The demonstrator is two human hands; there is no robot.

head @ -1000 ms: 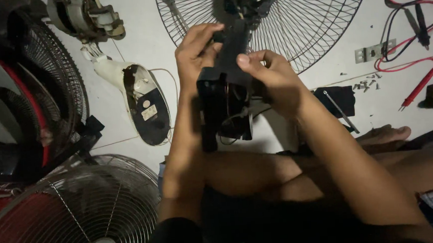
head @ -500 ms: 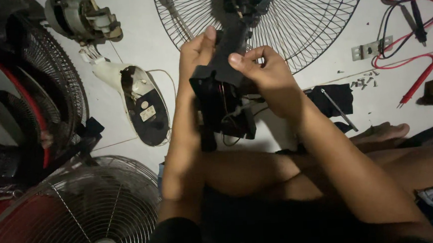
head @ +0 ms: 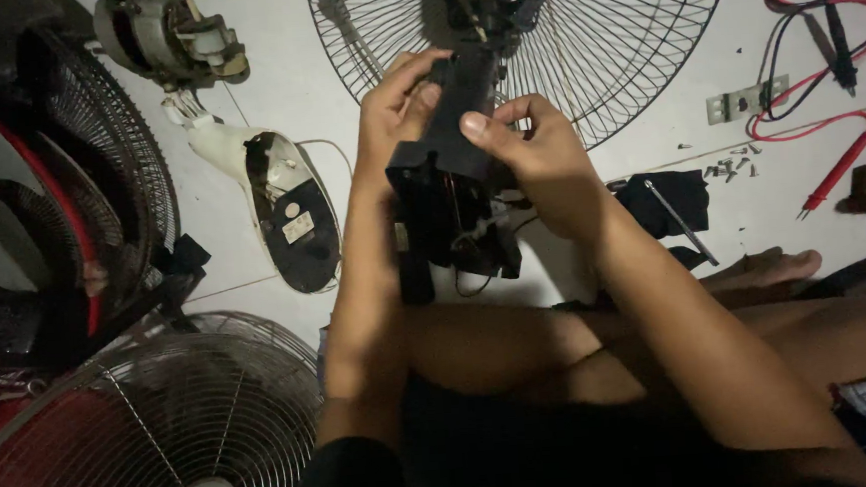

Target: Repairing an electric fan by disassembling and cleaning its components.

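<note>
Both my hands hold a black plastic fan housing (head: 448,204) over my lap, its open underside with thin wires facing me. My left hand (head: 395,110) grips its upper left side, fingers curled over the top edge. My right hand (head: 538,162) clasps the right side, thumb pressed on the housing's front. The housing joins a fan neck that runs up toward a round wire fan guard (head: 591,33) lying on the white floor.
A white fan stand part with an open dark base (head: 291,217) and a bare motor (head: 165,34) lie at the upper left. Fans with wire guards (head: 144,432) crowd the left. Red and black multimeter leads (head: 823,69), small screws (head: 729,167), a screwdriver (head: 680,220) lie right. My bare legs (head: 757,294) are folded below.
The view has shifted slightly; my hands keep their hold on the housing, and my right thumb has slid a little along its front.
</note>
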